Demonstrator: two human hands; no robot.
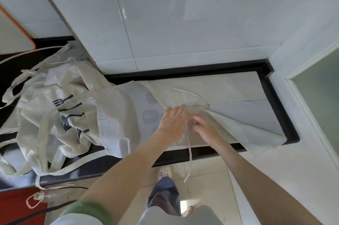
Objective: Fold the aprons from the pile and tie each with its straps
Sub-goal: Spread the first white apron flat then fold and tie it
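A cream apron lies spread and partly folded on the black countertop, its pale underside showing. My left hand presses flat on the cloth near the fold, fingers straight. My right hand pinches a cream strap that hangs over the counter's front edge toward the floor. Another strap curls across the top layer. A crumpled pile of aprons printed with dark fork and spoon shapes sits at the left, its straps trailing.
White wall panels rise right behind the counter. An orange-edged board leans at the far left. A red surface with a cord sits below the counter at the left. Tiled floor, my legs and a shoe are underneath.
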